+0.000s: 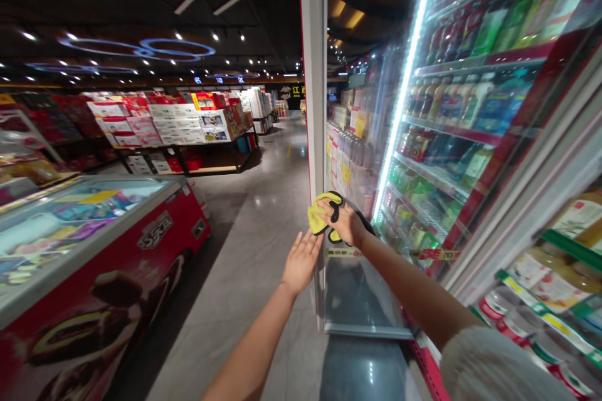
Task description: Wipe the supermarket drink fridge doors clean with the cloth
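A yellow cloth with black edging (317,213) is bunched under my right hand (347,223), whose fingers curl over it near the edge of the glass door (362,288). My left hand (301,261) lies just below and to the left, fingers stretched out, their tips close to the cloth at the door's pale frame (318,138). Nothing is held in the left hand. The door stands swung open from a lit drinks cooler. Part of the cloth is hidden behind my right hand and wrist.
Bottles fill the cooler shelves (451,131) on the right, with more jars and bottles (540,276) nearer. A red chest freezer (141,244) stands at the left. Stacked boxes (179,122) sit on a display table farther back. A grey floor aisle (263,200) runs between.
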`<state>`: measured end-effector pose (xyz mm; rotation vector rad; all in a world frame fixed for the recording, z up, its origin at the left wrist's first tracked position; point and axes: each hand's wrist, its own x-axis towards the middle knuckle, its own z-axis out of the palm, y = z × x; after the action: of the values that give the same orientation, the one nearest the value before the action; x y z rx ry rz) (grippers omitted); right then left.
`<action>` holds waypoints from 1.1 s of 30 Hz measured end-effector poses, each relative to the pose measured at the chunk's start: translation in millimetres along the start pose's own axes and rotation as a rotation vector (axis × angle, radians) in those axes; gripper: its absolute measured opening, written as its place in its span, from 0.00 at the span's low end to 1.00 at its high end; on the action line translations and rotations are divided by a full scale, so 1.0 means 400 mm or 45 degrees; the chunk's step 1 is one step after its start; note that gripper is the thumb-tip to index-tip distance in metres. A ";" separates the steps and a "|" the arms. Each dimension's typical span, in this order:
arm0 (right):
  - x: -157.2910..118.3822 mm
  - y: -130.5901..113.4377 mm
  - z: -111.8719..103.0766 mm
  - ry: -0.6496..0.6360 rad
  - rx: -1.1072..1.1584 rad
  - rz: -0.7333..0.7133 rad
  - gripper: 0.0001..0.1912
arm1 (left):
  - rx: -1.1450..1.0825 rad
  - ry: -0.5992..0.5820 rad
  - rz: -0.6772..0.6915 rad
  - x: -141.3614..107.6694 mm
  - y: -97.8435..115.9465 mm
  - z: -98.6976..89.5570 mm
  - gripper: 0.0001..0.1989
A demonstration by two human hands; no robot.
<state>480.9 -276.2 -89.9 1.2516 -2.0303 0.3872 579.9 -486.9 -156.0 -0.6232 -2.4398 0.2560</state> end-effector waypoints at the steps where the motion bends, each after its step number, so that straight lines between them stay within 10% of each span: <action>1: 0.005 -0.001 -0.006 -0.003 -0.010 -0.004 0.25 | -0.017 0.030 0.026 -0.005 0.000 -0.011 0.35; 8: 0.124 -0.011 -0.077 0.063 -0.267 0.077 0.26 | -0.130 0.330 -0.083 0.040 -0.017 -0.084 0.38; 19: 0.052 -0.013 -0.033 -0.084 -0.129 0.037 0.32 | -0.170 0.437 -0.004 0.050 0.007 -0.123 0.42; 28: 0.122 0.027 -0.202 0.059 1.237 0.525 0.27 | -0.044 0.441 -0.233 0.290 0.065 -0.129 0.58; 33: 0.093 0.044 -0.250 0.165 1.406 0.824 0.32 | 0.089 0.382 -0.110 0.343 -0.003 -0.097 0.39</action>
<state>496.4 -234.2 8.3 0.9947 -2.0755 2.0287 505.4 -419.5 -54.9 -0.4858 -2.1535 0.1961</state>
